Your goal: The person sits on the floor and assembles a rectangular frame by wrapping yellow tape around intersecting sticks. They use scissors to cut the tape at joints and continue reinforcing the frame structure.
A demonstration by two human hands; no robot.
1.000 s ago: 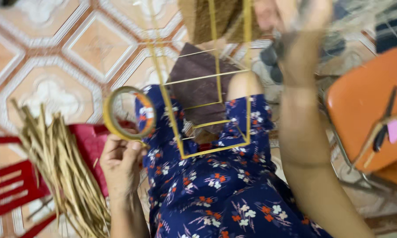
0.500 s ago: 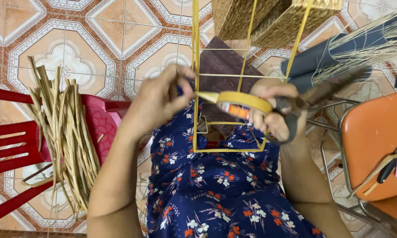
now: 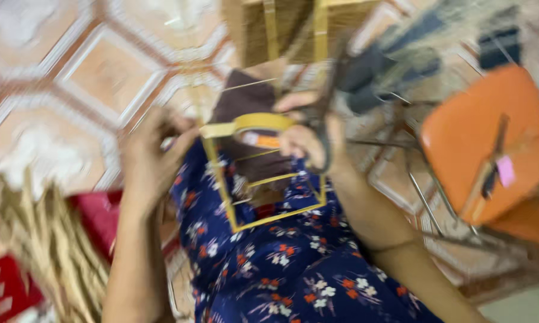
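Tape roll point(image 3: 263, 127): now stretched over the lap between both hands. Left hand point(image 3: 153, 155) fingers pinch the pulled-out tape end; right hand point(image 3: 302, 140) grips roll and scissors point(image 3: 324, 113) against yellow wire frame point(image 3: 263, 197).

Both forearms reach forward over the lap. Left hand point(image 3: 153, 157) fingers pinched closed at centre-left; right hand point(image 3: 305, 137) curled shut, just right of it.
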